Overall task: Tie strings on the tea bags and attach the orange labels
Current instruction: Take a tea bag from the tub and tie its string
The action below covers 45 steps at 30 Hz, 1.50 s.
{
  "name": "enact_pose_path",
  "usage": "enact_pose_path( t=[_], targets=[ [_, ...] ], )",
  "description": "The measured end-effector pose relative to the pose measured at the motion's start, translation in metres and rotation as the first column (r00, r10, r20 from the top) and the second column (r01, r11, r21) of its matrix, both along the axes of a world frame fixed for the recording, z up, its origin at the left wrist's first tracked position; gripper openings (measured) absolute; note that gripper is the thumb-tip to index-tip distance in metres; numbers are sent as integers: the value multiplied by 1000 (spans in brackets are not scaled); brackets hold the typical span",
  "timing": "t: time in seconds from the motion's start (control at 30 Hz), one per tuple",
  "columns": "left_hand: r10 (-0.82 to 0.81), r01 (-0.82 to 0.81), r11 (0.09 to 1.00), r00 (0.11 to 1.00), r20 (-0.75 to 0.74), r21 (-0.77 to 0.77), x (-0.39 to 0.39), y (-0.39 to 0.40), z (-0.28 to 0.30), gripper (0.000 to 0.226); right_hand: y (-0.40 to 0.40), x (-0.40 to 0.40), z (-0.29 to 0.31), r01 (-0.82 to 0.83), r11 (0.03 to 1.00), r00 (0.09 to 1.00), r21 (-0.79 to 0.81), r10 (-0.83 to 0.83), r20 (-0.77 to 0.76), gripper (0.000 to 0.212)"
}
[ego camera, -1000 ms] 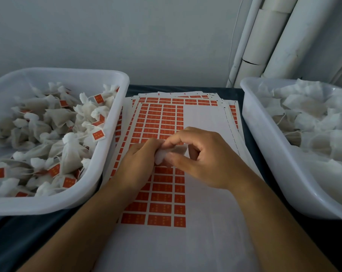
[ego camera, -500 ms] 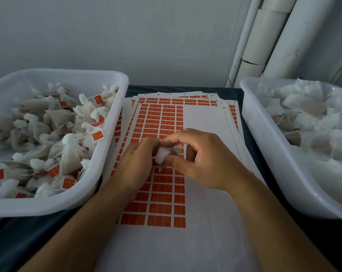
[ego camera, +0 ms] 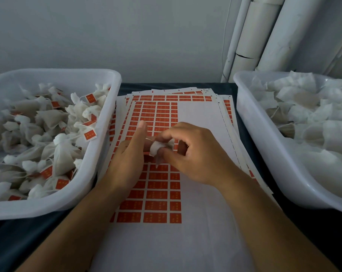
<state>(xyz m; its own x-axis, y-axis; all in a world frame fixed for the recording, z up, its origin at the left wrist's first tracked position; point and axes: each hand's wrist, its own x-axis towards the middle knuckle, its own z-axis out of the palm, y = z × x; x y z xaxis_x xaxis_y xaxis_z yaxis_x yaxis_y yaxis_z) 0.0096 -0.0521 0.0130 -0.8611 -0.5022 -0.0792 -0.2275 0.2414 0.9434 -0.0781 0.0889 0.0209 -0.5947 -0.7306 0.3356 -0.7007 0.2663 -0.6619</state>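
Many bags are already done, to judge by the left tub (ego camera: 99, 154): it holds a heap of tied tea bags with orange labels (ego camera: 90, 134) on their strings. The right tub (ego camera: 264, 146) is still piled with flat, untied bags (ego camera: 303, 107), so I judge a good share of the work is left.

Head view: one bag (ego camera: 156, 149) is in hand, held above the label sheets between the two tubs. The right hand (ego camera: 193, 156) has its thumb and fingers curled round the bag's gathered white neck. The left hand (ego camera: 127, 158) meets it from the other side, its forefinger raised nearly straight; its other fingers are hidden behind the bag, so whether they pinch it I cannot tell. A thin string seems to run between the hands, too fine to be sure. This bag carries no label that I can see, so tying looks like the step in hand, labelling after.

Sheets (ego camera: 158, 185) of orange labels lie stacked under the hands, the top one with its right-hand columns already bare. White pipes (ego camera: 264, 36) stand against the wall behind. Nothing blocks the hands; the tubs stand close on either side.
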Motion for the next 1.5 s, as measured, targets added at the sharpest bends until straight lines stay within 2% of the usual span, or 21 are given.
enact_pose_path(
  t=[0.23,0.33,0.43,0.53,0.67,0.77,0.93,1.07,1.27,1.5],
  targets=[
    [-130,122,990,983,-132,-69,4,-2,-2,69,-3,0,-1,22,997,995,-79,-14,102,11],
    [-290,266,956,928,-236,-127,5,-2,0,47,0,-5,1,19,995,989,-101,-4,151,11],
    [-339,306,938,908,-246,-163,4,-3,3,29,4,-7,4,23,994,979,-110,0,205,11],
    [-323,287,944,908,-267,-164,4,-2,5,24,4,-6,7,9,992,963,-129,26,268,7],
    [-273,267,962,908,-318,-65,6,4,7,22,4,-5,10,9,986,937,-169,51,347,6],
    [-184,210,977,922,-342,40,6,6,7,20,4,-3,12,16,976,913,-216,74,402,11],
    [-38,74,994,929,-369,85,5,6,3,25,4,-1,14,45,972,865,-233,79,496,15],
    [-18,24,1000,910,-413,11,4,5,3,21,5,-1,14,50,966,804,-253,111,584,17],
    [12,-10,1000,909,-416,7,4,5,2,18,5,0,14,31,951,666,-307,210,716,21],
    [-25,74,993,901,-432,96,6,5,4,19,5,1,13,-4,922,483,-387,341,807,20]
  ],
)
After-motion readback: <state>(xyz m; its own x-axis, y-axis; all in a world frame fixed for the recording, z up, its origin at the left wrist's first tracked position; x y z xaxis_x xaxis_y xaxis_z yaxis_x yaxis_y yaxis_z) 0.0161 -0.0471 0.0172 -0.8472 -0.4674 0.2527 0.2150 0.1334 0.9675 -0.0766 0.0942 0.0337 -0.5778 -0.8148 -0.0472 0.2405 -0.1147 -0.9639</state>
